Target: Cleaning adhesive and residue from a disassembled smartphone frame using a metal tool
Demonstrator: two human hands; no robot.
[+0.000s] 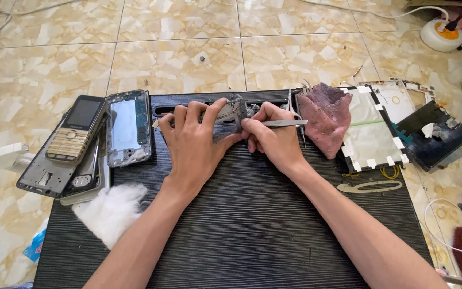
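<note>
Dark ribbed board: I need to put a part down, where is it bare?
The dark ribbed board is bare between the forearms and right of the white cotton wad. Crowded along the top: left hand, right hand, metal tweezers, pink rag.

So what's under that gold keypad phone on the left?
The keypad phone lies tilted on a stack of grey phone frames, partly overhanging the black board. How many frames are stacked, and what is directly beneath it, is covered.
</note>
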